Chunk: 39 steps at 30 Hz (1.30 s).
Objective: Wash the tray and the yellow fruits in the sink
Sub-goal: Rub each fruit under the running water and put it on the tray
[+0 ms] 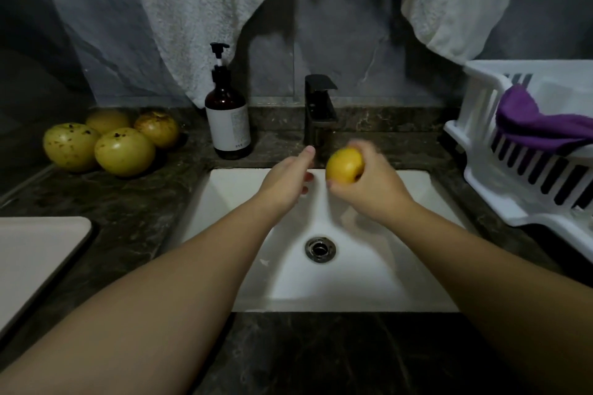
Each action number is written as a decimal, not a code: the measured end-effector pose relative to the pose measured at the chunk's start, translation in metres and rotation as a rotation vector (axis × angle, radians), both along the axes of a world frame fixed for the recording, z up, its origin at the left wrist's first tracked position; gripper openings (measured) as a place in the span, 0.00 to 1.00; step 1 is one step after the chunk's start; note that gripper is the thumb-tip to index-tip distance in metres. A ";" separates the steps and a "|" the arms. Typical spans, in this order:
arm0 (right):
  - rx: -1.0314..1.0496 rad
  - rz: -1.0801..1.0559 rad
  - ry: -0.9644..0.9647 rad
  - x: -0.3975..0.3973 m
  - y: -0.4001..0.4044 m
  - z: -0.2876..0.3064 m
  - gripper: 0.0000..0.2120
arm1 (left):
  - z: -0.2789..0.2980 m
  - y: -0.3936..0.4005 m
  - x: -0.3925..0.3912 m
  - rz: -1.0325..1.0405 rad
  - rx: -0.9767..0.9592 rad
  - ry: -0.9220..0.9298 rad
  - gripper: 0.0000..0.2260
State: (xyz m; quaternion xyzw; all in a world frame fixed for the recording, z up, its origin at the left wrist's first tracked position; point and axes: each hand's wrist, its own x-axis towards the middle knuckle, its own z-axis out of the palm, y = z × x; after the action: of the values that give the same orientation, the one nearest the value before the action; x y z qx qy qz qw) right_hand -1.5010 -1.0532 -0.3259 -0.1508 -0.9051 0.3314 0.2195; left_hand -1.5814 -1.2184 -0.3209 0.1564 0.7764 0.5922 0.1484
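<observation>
Head view: the right hand (pixel 369 183) has its grip clamped on a yellow fruit (pixel 345 166) above the sink (pixel 414 269), beneath the faucet (pixel 319 109); the left hand (pixel 287 181) reaches forward, fingers apart. Wet, the fruit could slip and drop into the basin.

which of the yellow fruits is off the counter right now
The smooth round yellow fruit gripped in the right hand over the white sink. The four speckled yellow fruits sit clustered on the dark counter, left.
</observation>
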 end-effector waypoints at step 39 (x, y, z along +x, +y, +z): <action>0.074 0.150 -0.318 -0.006 -0.002 0.020 0.10 | 0.010 -0.030 -0.019 -0.027 -0.088 -0.144 0.33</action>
State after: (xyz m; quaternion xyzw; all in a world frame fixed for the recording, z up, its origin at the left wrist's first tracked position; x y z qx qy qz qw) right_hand -1.5067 -1.0555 -0.3054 -0.1252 -0.9487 0.2855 0.0534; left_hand -1.6002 -1.2479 -0.3109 0.1171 0.7870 0.5650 0.2183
